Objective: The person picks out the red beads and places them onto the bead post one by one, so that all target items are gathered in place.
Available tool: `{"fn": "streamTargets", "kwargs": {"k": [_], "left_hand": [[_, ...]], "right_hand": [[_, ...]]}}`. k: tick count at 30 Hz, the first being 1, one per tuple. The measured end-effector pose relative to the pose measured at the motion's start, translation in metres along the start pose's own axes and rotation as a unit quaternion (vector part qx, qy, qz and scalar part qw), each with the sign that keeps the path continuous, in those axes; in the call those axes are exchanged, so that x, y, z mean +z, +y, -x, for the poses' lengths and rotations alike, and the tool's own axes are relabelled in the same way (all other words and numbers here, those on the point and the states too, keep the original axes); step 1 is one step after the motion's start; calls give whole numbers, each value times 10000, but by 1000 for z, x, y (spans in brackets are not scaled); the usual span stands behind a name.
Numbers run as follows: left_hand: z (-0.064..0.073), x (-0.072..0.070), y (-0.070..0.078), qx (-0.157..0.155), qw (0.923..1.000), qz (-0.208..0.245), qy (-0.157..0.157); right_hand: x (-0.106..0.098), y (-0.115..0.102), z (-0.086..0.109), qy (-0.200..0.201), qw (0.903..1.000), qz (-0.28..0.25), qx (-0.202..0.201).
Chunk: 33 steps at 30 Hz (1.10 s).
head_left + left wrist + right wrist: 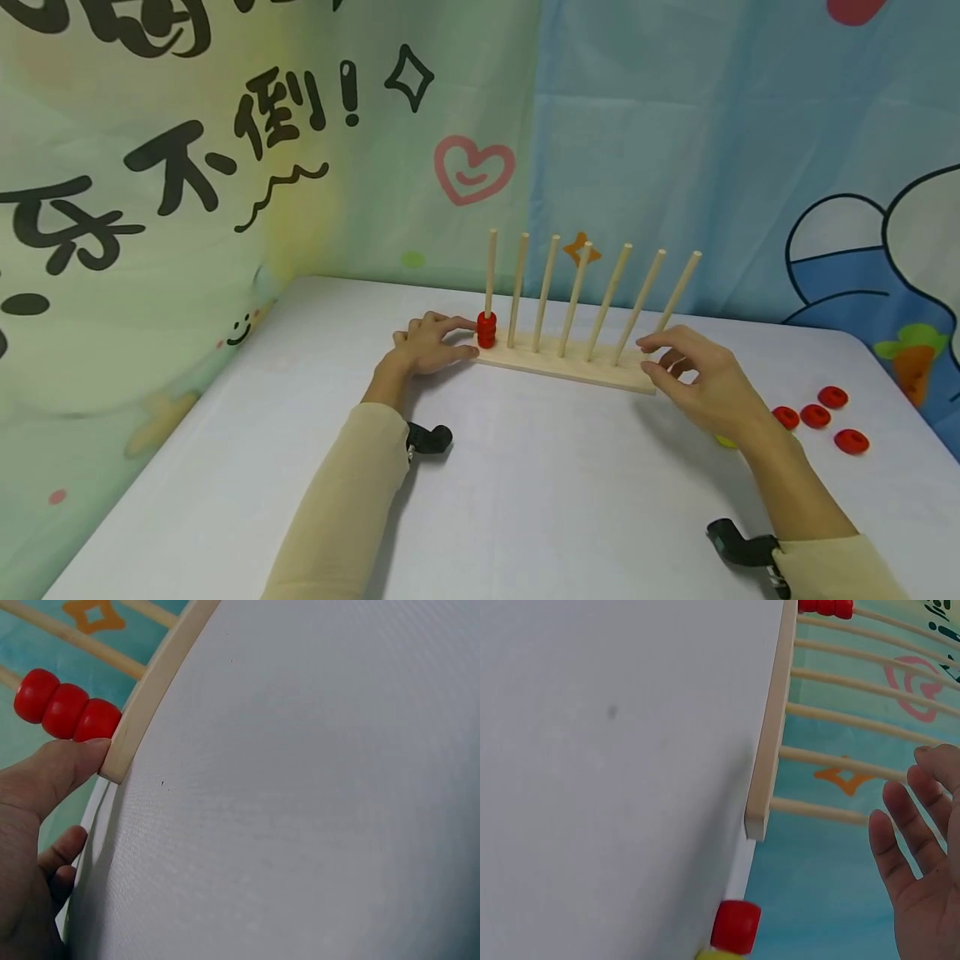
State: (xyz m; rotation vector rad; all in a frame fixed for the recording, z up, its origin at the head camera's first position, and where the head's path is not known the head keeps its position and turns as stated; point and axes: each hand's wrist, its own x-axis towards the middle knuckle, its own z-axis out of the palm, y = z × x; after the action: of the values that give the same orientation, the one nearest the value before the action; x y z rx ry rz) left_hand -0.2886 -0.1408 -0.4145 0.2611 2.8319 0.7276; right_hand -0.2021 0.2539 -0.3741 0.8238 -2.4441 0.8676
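Note:
A pale wooden peg stand (566, 370), a flat base with a row of several upright rods, stands on the white table. Three red beads (486, 331) are stacked on its leftmost rod. My left hand (427, 345) holds the left end of the base between thumb and fingers. In the left wrist view the thumb (71, 766) presses at the base's end, right beside the red beads (66, 710). By the stand's right end, my right hand (697, 375) hovers with loosely bent fingers. Nothing shows in its grasp in the right wrist view, where the fingers (907, 817) spread near the rods.
Several loose red beads (815, 416) lie on the table (525, 500) to the right, beyond my right wrist. A yellow bead (726, 442) is mostly hidden by that wrist. Behind the table hangs a printed cloth (637, 125).

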Motion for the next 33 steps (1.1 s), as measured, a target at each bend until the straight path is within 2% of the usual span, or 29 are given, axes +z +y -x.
{"fn": "streamTargets", "kwargs": {"k": [16,24,33], "left_hand": [[0,0,1,-10,10000,-36,30],[0,0,0,26,10000,2,4],[1,-1,1,10,10000,-26,-5]], "right_hand": [[-24,20,24,-525,9938,712,672],[-38,28,34,-572,9922,771,790],[-47,35,42,-864,9851,867,1206]]}}
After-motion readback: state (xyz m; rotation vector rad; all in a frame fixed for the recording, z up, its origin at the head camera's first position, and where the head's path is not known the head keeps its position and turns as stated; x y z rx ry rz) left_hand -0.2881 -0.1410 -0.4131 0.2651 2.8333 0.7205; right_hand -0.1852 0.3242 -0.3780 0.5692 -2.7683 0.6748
